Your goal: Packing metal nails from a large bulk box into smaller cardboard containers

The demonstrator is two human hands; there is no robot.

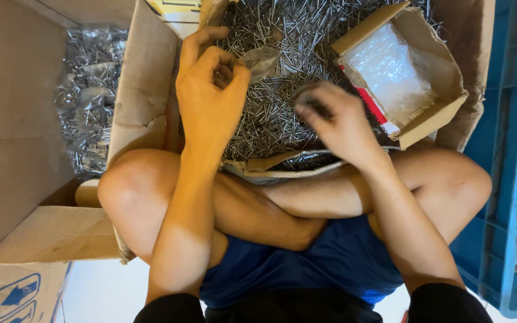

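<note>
Head view shows my left hand (210, 90) with its grip closed, fingertips pinching the mouth of a small clear plastic bag (261, 61) held above the nails. My right hand (336, 119) is blurred, its grip curled around what looks like a few nails; I cannot tell how tightly. Both hover over a heap of loose nails (270, 113) filling an open cardboard box (151, 78) before my crossed legs. A smaller carton (432, 116) holding clear bags rests on the heap's right side. A blue crate (510, 149) stands farther right.
</note>
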